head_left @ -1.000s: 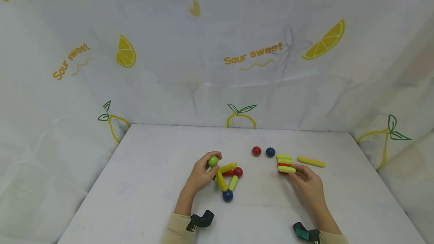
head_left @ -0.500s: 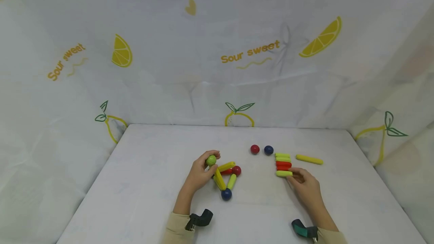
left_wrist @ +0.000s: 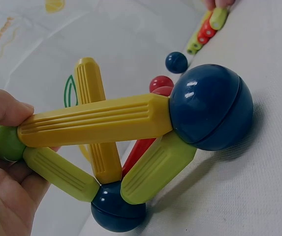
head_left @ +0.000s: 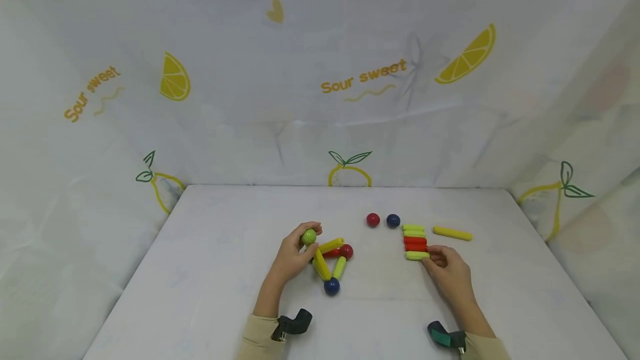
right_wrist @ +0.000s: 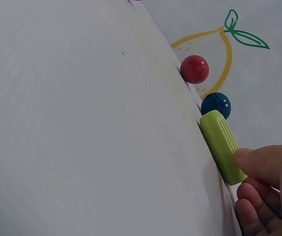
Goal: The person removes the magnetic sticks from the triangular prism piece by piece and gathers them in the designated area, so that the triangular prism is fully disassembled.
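My left hand (head_left: 292, 254) holds the green ball (head_left: 309, 236) of a figure built from magnetic rods and balls. From that ball a yellow rod (left_wrist: 96, 120) runs to a blue ball (left_wrist: 209, 105). Light green rods, a red rod, a red ball (head_left: 346, 251) and a second blue ball (left_wrist: 118, 207) also belong to it. Another yellow rod (head_left: 332, 245) sticks out with one end free. My right hand (head_left: 451, 275) pinches the end of a light green rod (right_wrist: 222, 145) between thumb and finger, at the near end of a row of red rods (head_left: 415, 244) and light green rods (head_left: 414, 230).
Behind the row, a loose red ball (head_left: 373, 220) and a loose blue ball (head_left: 393, 220) lie on the white table (head_left: 220, 271). One yellow rod (head_left: 452, 233) rests right of the row. A lemon-print cloth (head_left: 240, 88) hangs behind the table.
The light green rod in my right hand has come down from over the red rods to the row's near end. My left hand keeps its hold; the view has shifted slightly.
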